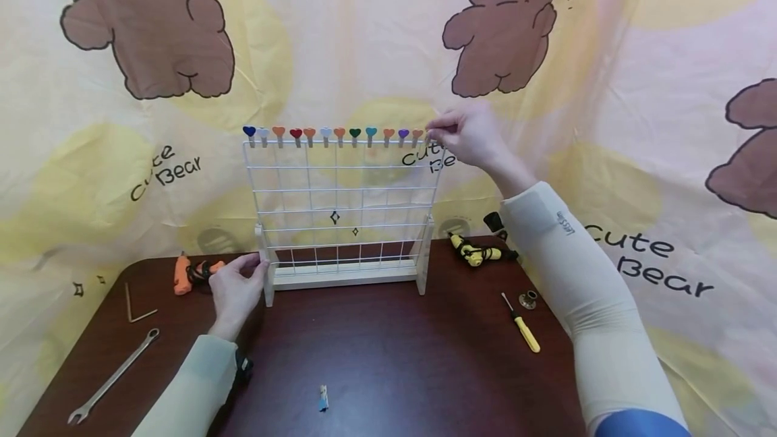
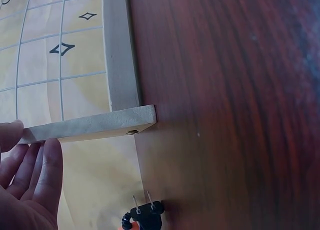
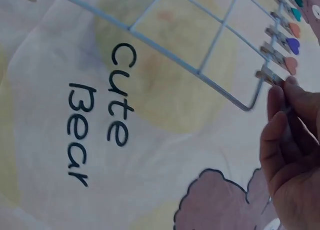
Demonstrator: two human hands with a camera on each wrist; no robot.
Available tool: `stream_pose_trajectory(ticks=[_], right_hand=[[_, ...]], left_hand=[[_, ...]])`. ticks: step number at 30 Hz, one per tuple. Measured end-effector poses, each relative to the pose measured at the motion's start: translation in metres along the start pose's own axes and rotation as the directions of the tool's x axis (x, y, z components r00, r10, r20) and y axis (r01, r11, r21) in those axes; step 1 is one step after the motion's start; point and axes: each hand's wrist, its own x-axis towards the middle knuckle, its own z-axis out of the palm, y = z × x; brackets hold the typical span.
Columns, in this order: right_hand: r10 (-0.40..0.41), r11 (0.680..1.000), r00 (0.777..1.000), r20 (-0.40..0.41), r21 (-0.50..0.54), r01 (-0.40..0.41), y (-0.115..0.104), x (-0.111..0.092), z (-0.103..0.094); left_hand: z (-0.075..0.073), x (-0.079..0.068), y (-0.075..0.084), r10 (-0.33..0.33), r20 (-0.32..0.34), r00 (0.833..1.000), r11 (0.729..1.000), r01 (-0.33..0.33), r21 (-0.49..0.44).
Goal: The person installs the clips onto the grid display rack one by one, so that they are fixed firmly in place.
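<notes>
A white wire grid rack stands upright on a pale wooden base. Along its top wire sits a row of several small clothespins with colored hearts, such as a purple one and a red one. My right hand pinches a clothespin at the top right corner of the grid, beside an orange-heart clothespin; the fingers cover its heart end. My left hand grips the upright wooden side piece at the rack's left, thumb on one face and fingers on the other.
One loose clothespin lies at the table's front. Left are an orange glue gun, a hex key and a wrench. Right are a yellow glue gun, a screwdriver and a brass fitting. A bear-print cloth hangs behind.
</notes>
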Motion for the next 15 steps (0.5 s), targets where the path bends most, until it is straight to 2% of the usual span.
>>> stream_pose_trajectory(ticks=[3, 4, 6, 8, 10, 11, 13, 15], right_hand=[[0.049, 0.999, 0.998, 0.028, -0.013, -0.049, 0.002, -0.003, 0.006], [0.063, 0.998, 0.998, 0.004, -0.015, -0.063, 0.003, -0.006, 0.008], [0.048, 0.999, 0.994, -0.101, -0.007, -0.048, 0.005, -0.014, 0.014], [-0.028, 1.000, 0.972, -0.234, 0.006, 0.031, 0.004, -0.026, 0.024], [-0.154, 0.985, 0.929, -0.335, 0.022, 0.171, -0.001, -0.042, 0.041], [-0.226, 0.967, 0.907, -0.356, 0.027, 0.252, -0.004, -0.050, 0.052], [-0.338, 0.922, 0.888, -0.310, 0.080, 0.379, -0.016, -0.069, 0.078], [-0.420, 0.881, 0.891, -0.172, 0.156, 0.446, -0.030, -0.091, 0.110]], left_hand=[[-0.001, 0.000, 0.000, 0.000, -0.005, 1.000, 1.000, 0.000, -0.009], [-0.001, -0.001, 0.000, -0.002, -0.003, 1.000, 1.000, 0.002, -0.010], [-0.001, -0.001, 0.001, -0.003, 0.002, 1.000, 1.000, 0.003, -0.012], [-0.001, -0.002, 0.001, -0.007, 0.009, 1.000, 1.000, 0.007, -0.014], [-0.002, -0.002, 0.001, -0.017, 0.021, 1.000, 1.000, 0.018, -0.010], [-0.002, -0.002, 0.001, -0.019, 0.026, 0.999, 1.000, 0.019, -0.007], [-0.003, -0.002, 0.001, -0.017, 0.032, 0.999, 1.000, 0.017, -0.007], [-0.004, -0.001, 0.002, -0.016, 0.035, 0.999, 1.000, 0.016, -0.006]])
